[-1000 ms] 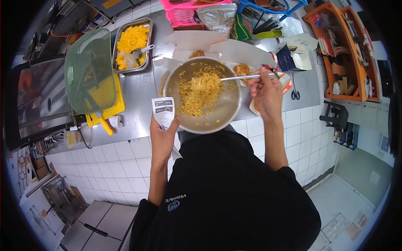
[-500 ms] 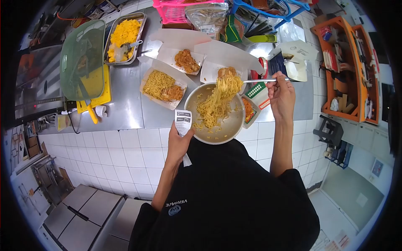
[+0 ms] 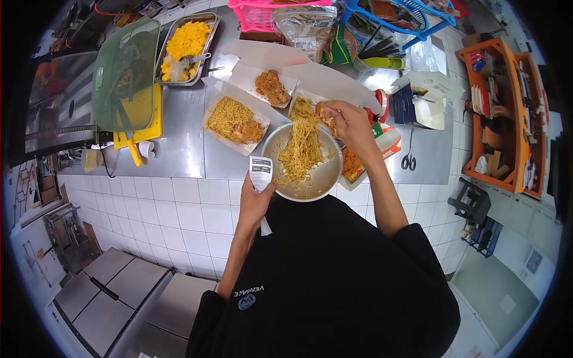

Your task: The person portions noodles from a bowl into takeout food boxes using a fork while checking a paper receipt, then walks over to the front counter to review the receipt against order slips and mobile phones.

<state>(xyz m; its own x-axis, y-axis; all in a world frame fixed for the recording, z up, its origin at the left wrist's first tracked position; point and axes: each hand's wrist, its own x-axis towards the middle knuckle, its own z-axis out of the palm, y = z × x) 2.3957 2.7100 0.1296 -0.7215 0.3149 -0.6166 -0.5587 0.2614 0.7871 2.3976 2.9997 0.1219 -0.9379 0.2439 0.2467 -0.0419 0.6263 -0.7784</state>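
My left hand [image 3: 253, 200] is closed on the near left rim of a metal bowl [image 3: 327, 173], with a printed paper slip [image 3: 261, 169] between hand and bowl. Noodles [image 3: 301, 146] lie in the bowl and trail over its far rim into a white takeaway box [image 3: 334, 83]. Over that box, my right hand [image 3: 353, 125] has its fingers closed; the metal utensil seen in it earlier is hidden now. Fried chicken partly shows beside the fingers. To the left, another box holds noodles [image 3: 230, 118] and fried chicken [image 3: 249, 131]. Behind it a box holds fried chicken [image 3: 271, 88] only.
A patterned box [image 3: 391, 140] sits under my right forearm, near scissors [image 3: 409, 161]. A tray of yellow food [image 3: 188, 42], a green lid [image 3: 125, 74] and a yellow board [image 3: 156, 113] are at left. Pink [image 3: 256, 18] and blue baskets [image 3: 391, 27] stand at the back.
My right hand has moved left and forward, from holding the utensil right of the bowl to over the box. The lifted noodles now reach into that box. My left hand still holds the bowl.
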